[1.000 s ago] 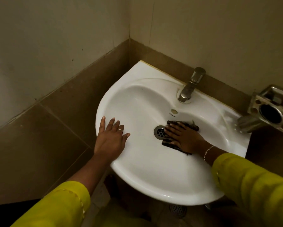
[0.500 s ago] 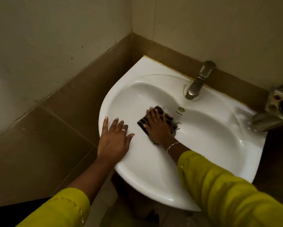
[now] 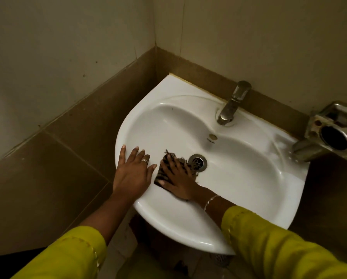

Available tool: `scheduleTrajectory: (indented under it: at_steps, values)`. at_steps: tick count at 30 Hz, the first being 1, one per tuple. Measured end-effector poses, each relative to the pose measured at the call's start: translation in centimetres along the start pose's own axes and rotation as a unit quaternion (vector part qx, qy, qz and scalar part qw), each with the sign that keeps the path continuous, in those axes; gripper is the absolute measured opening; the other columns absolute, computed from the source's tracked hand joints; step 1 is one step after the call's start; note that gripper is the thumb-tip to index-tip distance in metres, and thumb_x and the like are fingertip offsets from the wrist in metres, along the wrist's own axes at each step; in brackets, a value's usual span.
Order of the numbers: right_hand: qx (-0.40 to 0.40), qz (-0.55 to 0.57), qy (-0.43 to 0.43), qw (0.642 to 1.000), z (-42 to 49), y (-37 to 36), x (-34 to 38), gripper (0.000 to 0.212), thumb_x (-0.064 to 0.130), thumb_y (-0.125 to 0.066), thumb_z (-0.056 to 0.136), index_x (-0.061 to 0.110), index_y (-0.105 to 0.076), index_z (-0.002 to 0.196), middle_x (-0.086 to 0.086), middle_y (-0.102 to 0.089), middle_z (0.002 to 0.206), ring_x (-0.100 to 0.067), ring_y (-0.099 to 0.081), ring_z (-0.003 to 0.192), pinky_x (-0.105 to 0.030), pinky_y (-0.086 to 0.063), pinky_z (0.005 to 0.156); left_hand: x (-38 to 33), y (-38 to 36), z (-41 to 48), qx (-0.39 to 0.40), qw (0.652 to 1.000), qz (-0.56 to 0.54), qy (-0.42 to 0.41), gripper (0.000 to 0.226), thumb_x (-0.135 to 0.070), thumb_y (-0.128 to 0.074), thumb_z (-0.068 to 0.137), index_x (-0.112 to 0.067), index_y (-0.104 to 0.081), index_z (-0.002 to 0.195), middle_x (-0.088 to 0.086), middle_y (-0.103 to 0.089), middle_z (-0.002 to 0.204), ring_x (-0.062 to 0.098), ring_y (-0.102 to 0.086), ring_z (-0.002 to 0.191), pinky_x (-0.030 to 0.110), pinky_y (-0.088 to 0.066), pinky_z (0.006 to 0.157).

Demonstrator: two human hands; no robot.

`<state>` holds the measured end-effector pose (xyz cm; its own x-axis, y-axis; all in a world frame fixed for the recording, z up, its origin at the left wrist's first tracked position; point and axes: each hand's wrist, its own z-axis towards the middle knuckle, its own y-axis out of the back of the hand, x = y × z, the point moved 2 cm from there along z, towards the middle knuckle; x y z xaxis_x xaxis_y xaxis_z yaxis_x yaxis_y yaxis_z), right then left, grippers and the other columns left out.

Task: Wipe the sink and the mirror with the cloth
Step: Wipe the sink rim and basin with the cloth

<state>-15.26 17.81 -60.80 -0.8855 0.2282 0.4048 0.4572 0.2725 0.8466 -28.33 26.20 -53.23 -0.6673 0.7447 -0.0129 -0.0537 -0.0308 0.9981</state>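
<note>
The right hand (image 3: 178, 178), fingers spread flat, presses a dark striped, frayed cloth (image 3: 162, 174) against the white sink (image 3: 249, 174) bowl just beside the drain (image 3: 197, 162), while the left hand (image 3: 132, 172) rests open on the rim.

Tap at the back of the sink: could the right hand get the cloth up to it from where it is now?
Probably yes. The right hand presses the cloth flat beside the drain, and only bare basin lies between there and the tap.
</note>
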Motion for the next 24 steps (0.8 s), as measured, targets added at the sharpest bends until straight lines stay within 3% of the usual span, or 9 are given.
scheduleTrajectory:
  at_steps: [3, 6, 11, 15, 17, 22, 24]
  values:
    - [0.034, -0.038, 0.034, 0.998, -2.9, -0.1, -1.9, 0.109, 0.082, 0.025, 0.054, 0.029, 0.005, 0.147, 0.001, 0.015, 0.156, -0.013, 0.019, 0.139, -0.044, 0.005, 0.112, 0.1, -0.1, 0.0, 0.007, 1.0, -0.004, 0.0, 0.052, -0.037, -0.03, 0.087, -0.003, -0.068, 0.099, 0.016, -0.068, 0.108, 0.03, -0.057, 0.112, 0.045, -0.009, 0.107]
    - [0.059, -0.081, 0.022, 0.995, -5.6, 1.0, -4.6, 0.114, 0.083, 0.03, 0.05, 0.03, 0.003, 0.147, 0.002, 0.013, 0.156, -0.015, 0.015, 0.142, -0.043, 0.005, 0.113, 0.2, -0.2, 0.1, 0.018, 1.0, -0.006, 0.003, 0.053, -0.038, -0.03, 0.087, -0.003, -0.068, 0.099, 0.016, -0.068, 0.108, 0.03, -0.057, 0.113, 0.042, -0.003, 0.108]
    - [0.054, -0.148, -0.092, 0.983, -8.0, 3.4, -8.8, 0.136, 0.079, 0.044, 0.031, 0.027, -0.001, 0.148, -0.004, 0.01, 0.157, -0.023, 0.01, 0.144, -0.045, 0.009, 0.113, 0.3, -0.2, 0.1, 0.011, 1.0, -0.002, -0.003, 0.052, -0.036, -0.031, 0.086, -0.002, -0.069, 0.096, 0.016, -0.069, 0.105, 0.03, -0.059, 0.11, 0.037, 0.002, 0.109]
    - [0.072, -0.139, -0.158, 0.975, -8.8, 3.1, -8.5, 0.139, 0.087, 0.034, 0.027, 0.026, 0.004, 0.148, 0.0, 0.019, 0.154, -0.024, 0.016, 0.143, -0.051, 0.012, 0.111, 0.3, -0.3, 0.0, 0.011, 1.0, -0.003, -0.005, 0.052, -0.037, -0.03, 0.086, -0.003, -0.069, 0.096, 0.016, -0.069, 0.105, 0.03, -0.058, 0.111, 0.038, 0.002, 0.11]
    - [0.083, -0.131, -0.177, 0.972, -9.1, 2.7, -8.0, 0.12, 0.087, 0.015, 0.045, 0.025, 0.004, 0.148, -0.003, 0.019, 0.155, -0.025, 0.015, 0.143, -0.051, 0.01, 0.112, 0.3, -0.4, 0.0, 0.007, 1.0, -0.004, -0.005, 0.053, -0.037, -0.03, 0.086, -0.003, -0.069, 0.096, 0.016, -0.069, 0.105, 0.03, -0.059, 0.11, 0.038, 0.002, 0.109]
    - [0.108, -0.143, -0.192, 0.965, -9.9, 2.7, -6.9, 0.069, 0.057, -0.016, 0.091, 0.025, 0.003, 0.148, -0.005, 0.014, 0.156, -0.023, 0.011, 0.144, -0.049, 0.003, 0.114, 0.3, -0.4, 0.1, -0.006, 1.0, -0.004, -0.008, 0.053, -0.036, -0.03, 0.085, -0.002, -0.069, 0.094, 0.016, -0.069, 0.103, 0.031, -0.06, 0.108, 0.043, -0.008, 0.107]
    - [0.115, -0.132, -0.18, 0.968, -10.3, 2.7, -6.2, 0.061, 0.046, -0.025, 0.098, 0.024, 0.002, 0.148, -0.005, 0.011, 0.157, -0.023, 0.008, 0.144, -0.048, 0.001, 0.114, 0.3, -0.4, 0.1, -0.009, 1.0, -0.004, -0.009, 0.053, -0.037, -0.03, 0.085, -0.002, -0.07, 0.093, 0.016, -0.07, 0.102, 0.031, -0.06, 0.108, 0.044, -0.009, 0.106]
